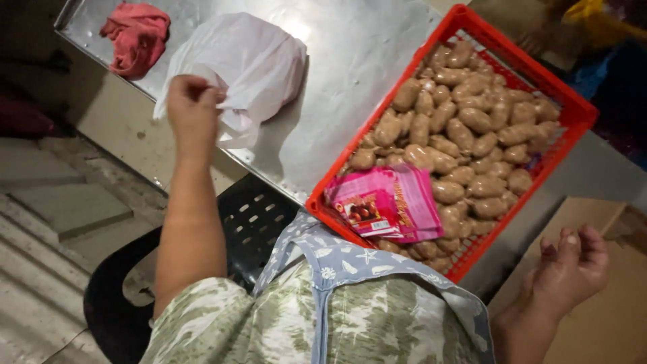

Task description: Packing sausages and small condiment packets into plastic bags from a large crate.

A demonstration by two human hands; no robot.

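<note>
Left hand (192, 108) found raised over the near edge of the bench (350, 61), fingers pinched shut on a fold of the white plastic bag (246, 64). Bag lying slumped and bulging on the steel top, toward the far left corner. Right hand (569, 266) found off the bench entirely, past its near right edge, palm up, fingers loosely curled, empty and touching nothing.

Noted between the hands: a red plastic crate (573, 111) set at an angle on the right part of the bench, one corner overhanging the near edge. Crate filled with pale brown oblong pieces (465, 121), heaped loose. A fanned stack of pink printed pouches (387, 202) resting on the pieces in the crate's near corner.

Noted at the far left corner: a crumpled red cloth (138, 34), just beside the bag. Below the near edge: a black perforated chair (249, 222). Below the right hand: a brown cardboard surface (600, 323).
</note>
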